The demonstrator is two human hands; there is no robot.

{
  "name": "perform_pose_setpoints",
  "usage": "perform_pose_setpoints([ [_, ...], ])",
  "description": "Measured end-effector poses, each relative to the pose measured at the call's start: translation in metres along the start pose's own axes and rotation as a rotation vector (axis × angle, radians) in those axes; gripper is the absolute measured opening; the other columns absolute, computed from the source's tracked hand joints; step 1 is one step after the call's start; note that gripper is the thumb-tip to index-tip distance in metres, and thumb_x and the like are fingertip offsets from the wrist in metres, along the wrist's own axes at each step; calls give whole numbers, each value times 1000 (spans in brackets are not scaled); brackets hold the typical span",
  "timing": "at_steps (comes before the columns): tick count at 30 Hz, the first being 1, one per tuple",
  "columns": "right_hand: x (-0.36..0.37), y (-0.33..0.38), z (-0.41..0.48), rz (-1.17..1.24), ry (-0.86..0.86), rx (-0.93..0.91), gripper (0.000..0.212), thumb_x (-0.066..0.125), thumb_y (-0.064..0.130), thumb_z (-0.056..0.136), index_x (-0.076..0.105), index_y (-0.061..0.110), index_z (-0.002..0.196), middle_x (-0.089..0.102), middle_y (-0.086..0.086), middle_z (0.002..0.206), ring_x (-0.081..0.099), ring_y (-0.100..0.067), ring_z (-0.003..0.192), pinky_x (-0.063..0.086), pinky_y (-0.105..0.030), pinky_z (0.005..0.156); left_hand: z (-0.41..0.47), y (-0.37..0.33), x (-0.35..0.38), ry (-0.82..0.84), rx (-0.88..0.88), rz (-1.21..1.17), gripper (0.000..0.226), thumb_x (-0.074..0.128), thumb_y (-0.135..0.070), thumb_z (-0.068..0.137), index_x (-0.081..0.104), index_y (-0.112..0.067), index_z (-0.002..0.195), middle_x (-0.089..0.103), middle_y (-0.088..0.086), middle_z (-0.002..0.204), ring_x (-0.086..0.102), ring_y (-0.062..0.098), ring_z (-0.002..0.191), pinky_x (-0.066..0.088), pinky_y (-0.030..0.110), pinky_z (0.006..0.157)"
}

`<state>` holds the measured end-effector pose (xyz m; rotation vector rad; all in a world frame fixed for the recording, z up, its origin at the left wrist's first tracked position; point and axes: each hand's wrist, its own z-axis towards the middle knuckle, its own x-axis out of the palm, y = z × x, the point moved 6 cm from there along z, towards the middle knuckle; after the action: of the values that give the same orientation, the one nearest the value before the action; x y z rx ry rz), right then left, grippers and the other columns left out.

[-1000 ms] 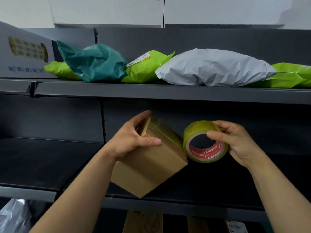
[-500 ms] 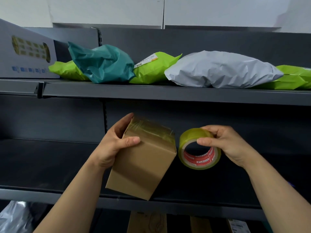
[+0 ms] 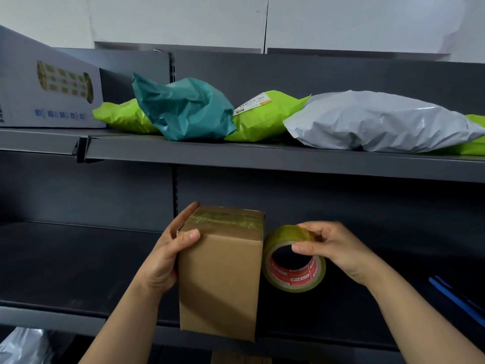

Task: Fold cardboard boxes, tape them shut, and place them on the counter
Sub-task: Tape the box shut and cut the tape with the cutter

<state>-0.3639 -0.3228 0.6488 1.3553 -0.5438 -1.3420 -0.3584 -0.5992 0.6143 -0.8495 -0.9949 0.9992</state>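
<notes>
Your left hand [image 3: 168, 256] grips the box [image 3: 223, 274], top already taped; right hand [image 3: 333, 248] just beside it pinches the tape roll [image 3: 294, 281]; shelving's left.

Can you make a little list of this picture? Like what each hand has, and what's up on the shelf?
left hand: grips the cardboard box near its top left edge
right hand: holds the tape roll, just right of the box
box state: upright, top covered with clear tape
upper shelf: teal bag, green bag with a label, grey bag, grey carton at the far left
</notes>
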Motion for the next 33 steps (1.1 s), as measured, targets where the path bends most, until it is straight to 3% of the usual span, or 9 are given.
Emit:
perform_pose_setpoints([
  [3,1,-2,0,15,-16,1,39,78,26,67,74,15,104,76,-1,100,70,-13,97,52,-22,86,1,-6,4,-38,3,102,82,83,-43,47,60,-41,126,67,-7,120,68,11,99,54,23,77],
  [7,6,-1,-1,0,-38,0,43,80,32,62,75,16,102,76,2,96,71,-11,93,53,-20,81,6,-33,6,-40,112,514,35,56,-34,76,74,-45,104,56,-23,134,45,-3,127,29,29,111],
  [11,12,2,-3,-2,-85,-15,40,82,29,63,76,14,98,77,2,91,72,-10,87,54,-17,75,18,-53,27,3,156,1258,40,38,-19,99,64,-43,118,50,-28,133,37,-1,135,5,39,122],
  [13,15,3,-4,0,-103,-20,31,83,24,66,76,13,95,77,2,88,72,-9,84,54,-15,70,21,-49,47,50,150,1462,39,30,-33,102,52,-39,134,46,-18,144,34,4,138,5,36,121],
  [17,17,4,-7,-1,-147,-30,26,83,24,68,77,15,92,77,3,85,72,-8,81,54,-14,68,21,-32,56,90,144,1547,76,10,-72,81,39,-41,145,37,-14,153,26,7,142,10,33,117],
  [21,19,7,-16,3,-82,-64,38,76,38,68,76,16,99,76,1,93,72,-12,90,57,-25,82,20,-29,49,92,185,1449,78,9,-72,75,39,-46,142,35,-20,152,15,6,145,-2,35,118],
  [25,21,8,-23,43,-70,-80,39,68,39,74,75,18,105,76,5,98,71,-8,94,55,-21,81,26,-27,47,106,161,1409,72,9,-68,76,41,-50,139,36,-21,150,18,10,144,-5,36,118],
  [29,30,11,-25,53,-74,-81,38,70,45,71,74,25,103,76,9,98,70,-6,93,56,-22,78,29,-25,48,-86,216,1562,51,14,-52,101,45,-43,140,41,-14,147,25,20,139,10,40,115],
  [33,33,12,-29,67,-84,-103,33,71,42,73,73,27,102,75,10,97,70,-6,92,56,-21,75,22,-10,56,-140,210,1173,59,17,-55,95,50,-31,138,40,-7,148,21,23,144,16,36,115],
])
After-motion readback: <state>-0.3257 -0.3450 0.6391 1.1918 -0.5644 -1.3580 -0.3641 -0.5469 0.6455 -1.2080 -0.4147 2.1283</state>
